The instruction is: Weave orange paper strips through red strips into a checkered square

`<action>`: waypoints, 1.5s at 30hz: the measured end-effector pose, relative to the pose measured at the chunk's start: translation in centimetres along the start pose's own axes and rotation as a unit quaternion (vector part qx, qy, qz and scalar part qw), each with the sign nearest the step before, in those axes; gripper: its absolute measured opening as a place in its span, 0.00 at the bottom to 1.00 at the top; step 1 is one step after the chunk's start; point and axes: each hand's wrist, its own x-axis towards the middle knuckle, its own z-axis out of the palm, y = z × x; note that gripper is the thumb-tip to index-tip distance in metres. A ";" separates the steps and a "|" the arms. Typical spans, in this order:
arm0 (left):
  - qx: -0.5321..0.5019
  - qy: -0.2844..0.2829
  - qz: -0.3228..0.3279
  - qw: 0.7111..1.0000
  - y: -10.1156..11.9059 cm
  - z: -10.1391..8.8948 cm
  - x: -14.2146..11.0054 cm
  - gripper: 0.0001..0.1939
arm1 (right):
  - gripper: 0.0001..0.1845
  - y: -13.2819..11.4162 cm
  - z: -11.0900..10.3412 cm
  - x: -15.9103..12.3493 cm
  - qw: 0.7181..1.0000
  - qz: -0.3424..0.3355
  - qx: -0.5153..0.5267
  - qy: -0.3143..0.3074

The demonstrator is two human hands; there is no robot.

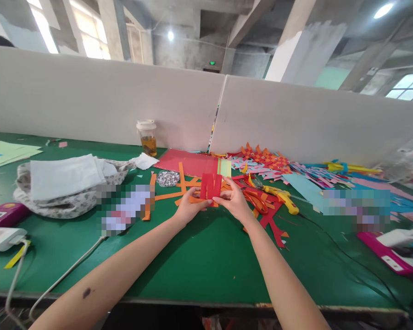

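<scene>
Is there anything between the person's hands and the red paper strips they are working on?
Nothing visible: the left hand and right hand already pinch the red paper strips from both sides, above loose orange strips on the table.

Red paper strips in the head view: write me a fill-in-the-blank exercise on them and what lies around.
1. Both hands, left hand and right hand, hold ____ paper strips.
2. The table top is ____.
3. The jar by the partition has a ____ lid.
4. Under the red strips lie ____ strips.

Missing words: red; green; white; orange
</scene>
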 end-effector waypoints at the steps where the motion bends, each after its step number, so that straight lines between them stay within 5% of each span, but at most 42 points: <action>1: 0.002 -0.001 0.000 1.000 0.0 0.0 0.0 0.24 | 0.42 -0.1 0.0 0.0 1.000 -0.001 -0.002 -0.001; 22: 0.007 0.056 0.018 0.998 0.4 -0.2 0.1 0.20 | 0.45 0.0 0.1 -0.2 0.999 0.035 -0.003 -0.016; 45: -0.020 0.037 -0.012 0.999 0.5 -0.3 0.2 0.23 | 0.41 0.0 0.0 -0.2 1.000 -0.006 -0.019 -0.016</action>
